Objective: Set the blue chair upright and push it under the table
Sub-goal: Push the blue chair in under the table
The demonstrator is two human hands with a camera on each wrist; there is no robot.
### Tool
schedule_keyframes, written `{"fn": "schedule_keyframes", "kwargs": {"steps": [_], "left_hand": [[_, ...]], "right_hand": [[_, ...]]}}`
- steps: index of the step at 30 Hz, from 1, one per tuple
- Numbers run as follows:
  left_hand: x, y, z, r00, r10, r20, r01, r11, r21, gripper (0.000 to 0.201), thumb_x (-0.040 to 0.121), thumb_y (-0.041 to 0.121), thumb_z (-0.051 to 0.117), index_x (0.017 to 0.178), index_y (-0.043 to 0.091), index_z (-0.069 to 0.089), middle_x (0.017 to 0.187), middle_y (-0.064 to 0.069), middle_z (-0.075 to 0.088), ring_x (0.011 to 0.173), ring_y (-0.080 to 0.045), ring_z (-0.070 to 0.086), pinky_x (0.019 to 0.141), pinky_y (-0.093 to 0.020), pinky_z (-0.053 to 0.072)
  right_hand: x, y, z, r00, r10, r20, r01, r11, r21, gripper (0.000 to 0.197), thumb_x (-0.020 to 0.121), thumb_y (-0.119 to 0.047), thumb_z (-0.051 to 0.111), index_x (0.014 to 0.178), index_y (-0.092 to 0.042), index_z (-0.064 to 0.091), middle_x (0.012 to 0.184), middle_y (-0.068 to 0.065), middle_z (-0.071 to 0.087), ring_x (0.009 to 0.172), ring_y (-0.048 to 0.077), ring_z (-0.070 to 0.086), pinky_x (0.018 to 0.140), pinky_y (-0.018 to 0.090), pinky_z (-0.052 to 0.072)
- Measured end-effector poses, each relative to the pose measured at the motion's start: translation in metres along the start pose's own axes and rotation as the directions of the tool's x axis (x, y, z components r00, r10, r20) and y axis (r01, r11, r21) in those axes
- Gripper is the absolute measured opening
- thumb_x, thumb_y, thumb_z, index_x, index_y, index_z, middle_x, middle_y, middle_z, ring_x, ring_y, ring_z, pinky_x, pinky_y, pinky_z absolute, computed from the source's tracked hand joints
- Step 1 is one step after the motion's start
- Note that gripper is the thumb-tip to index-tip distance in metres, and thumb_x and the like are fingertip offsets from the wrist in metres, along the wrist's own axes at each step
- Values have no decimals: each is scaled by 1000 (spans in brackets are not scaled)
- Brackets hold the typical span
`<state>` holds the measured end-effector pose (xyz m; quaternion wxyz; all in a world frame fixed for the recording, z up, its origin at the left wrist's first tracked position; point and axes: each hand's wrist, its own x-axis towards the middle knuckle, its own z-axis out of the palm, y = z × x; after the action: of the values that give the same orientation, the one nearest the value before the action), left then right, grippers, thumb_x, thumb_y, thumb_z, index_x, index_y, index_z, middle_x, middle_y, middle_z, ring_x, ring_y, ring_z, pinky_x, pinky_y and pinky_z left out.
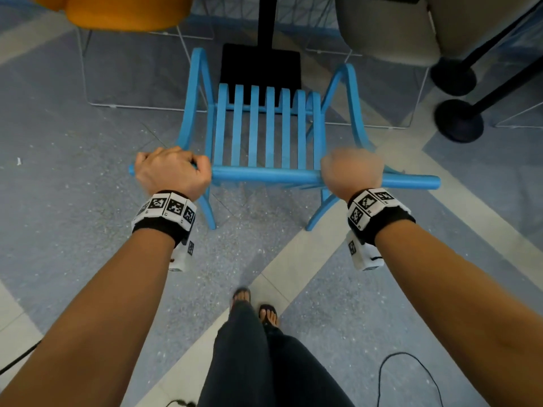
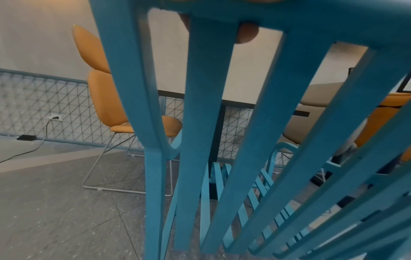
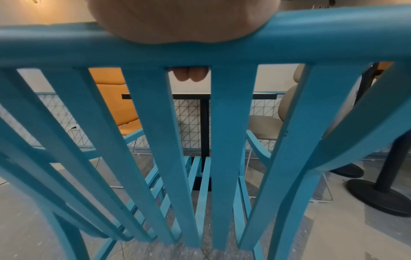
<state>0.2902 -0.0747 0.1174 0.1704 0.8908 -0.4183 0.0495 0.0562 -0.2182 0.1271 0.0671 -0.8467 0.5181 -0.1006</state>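
The blue slatted chair [image 1: 264, 127] stands upright on its legs, its seat facing the black pedestal table [image 1: 260, 66] just ahead. My left hand [image 1: 173, 168] grips the left end of the chair's top back rail [image 1: 264, 175]. My right hand [image 1: 351, 170] grips the same rail towards its right end. In the left wrist view a fingertip [image 2: 246, 33] curls behind the rail. In the right wrist view my fingertips [image 3: 189, 74] wrap under the rail, with the table top's edge [image 3: 191, 96] visible beyond the slats.
An orange chair [image 1: 123, 10] on a white wire frame stands at the table's left, a beige chair [image 1: 388, 27] at its right. Two black round pole bases [image 1: 458, 120] sit at the far right. A black cable [image 1: 411, 374] loops on the floor near my feet [image 1: 255, 306].
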Motion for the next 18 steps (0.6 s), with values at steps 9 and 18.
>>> {"fn": "schedule_keyframes", "kwargs": {"steps": [9,18], "left_hand": [[118,4,25,999,-52,10,53,997,-58,35,75,27,44,59,6,67,56,-14,62,55,-22,37,67,-36,38],[155,-2,36,999,-40,-11,39,998,-44,31,74,27,49,58,8,68,51,-10,60,53,-22,38,63,-32,32]], "right_hand": [[116,-19,15,999,26,23,-25,1000,-12,32,75,-30,37,50,-13,45,48,8,47,47,31,45,49,26,25],[146,-27,21,998,6,-69,-6,1000,5,29,75,-28,43,49,-13,42,43,5,40,41,26,36,46,22,17]]}}
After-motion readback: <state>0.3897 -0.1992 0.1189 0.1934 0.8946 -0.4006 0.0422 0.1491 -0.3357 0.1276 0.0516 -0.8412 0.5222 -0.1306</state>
